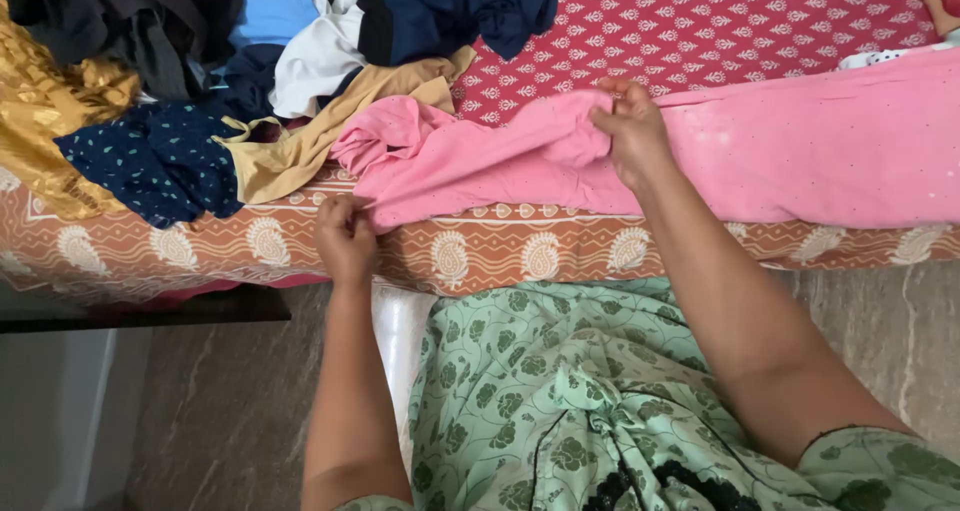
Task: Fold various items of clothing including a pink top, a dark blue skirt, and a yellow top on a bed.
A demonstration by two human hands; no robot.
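At the bed's near edge, your left hand (345, 236) is curling shut, fingers pinching the lower hem of the pink garment (780, 151) where it is meeting the orange paisley border of the bedcover (480, 256). The knuckles are facing up, so you cannot see how much cloth is sitting inside the grip. Just beyond and left of that hand, a tan garment (300, 146) is lying crumpled, touching the bunched pink end, and further left a dark blue spotted cloth (150, 161) and a gold shiny fabric (45, 121) are crowding the corner of the bed. Behind them a heap of clothes (320, 31) in black, light blue, white and navy is piling up, leaving little open room on that side.

Moving right, your right hand (630, 131) is closing tight on a fold of the same pink garment, gathering it into a ridge between thumb and fingers. From that hand the pink cloth is spreading flat to the right, running out past the picture's edge, and lying smooth there. Beyond the right hand the red patterned part of the bedcover is lying bare, giving you free space away from you. Between your two hands the pink fabric is sagging in loose wrinkles. Below both hands, the bed edge is dropping to a stone floor (880, 321), with your green printed dress (560, 401) filling the near space.
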